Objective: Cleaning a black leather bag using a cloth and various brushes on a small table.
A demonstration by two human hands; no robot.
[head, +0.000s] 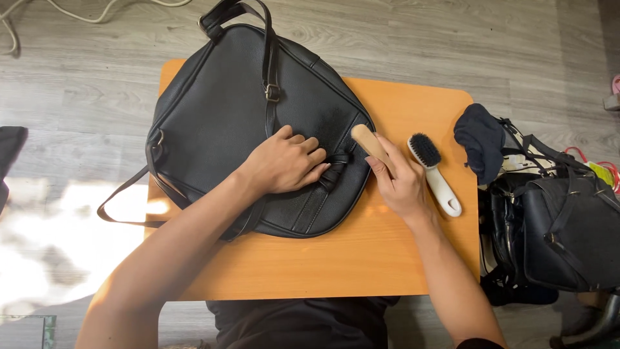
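Observation:
A black leather backpack [226,110] lies flat on a small orange table [336,258]. My left hand [284,161] rests knuckles-up on the bag's lower right part, pressing near a strap loop. My right hand [400,184] grips a wooden-handled brush [369,142] at the bag's right edge, the wooden end pointing up and left; its bristles are hidden. A second brush [434,174], white-handled with dark bristles, lies on the table just right of my right hand.
To the right of the table stand dark bags [555,232] with a dark cloth [481,139] on top. A white cable [84,16] runs over the grey wood floor at the top left. One backpack strap [119,200] hangs off the table's left edge.

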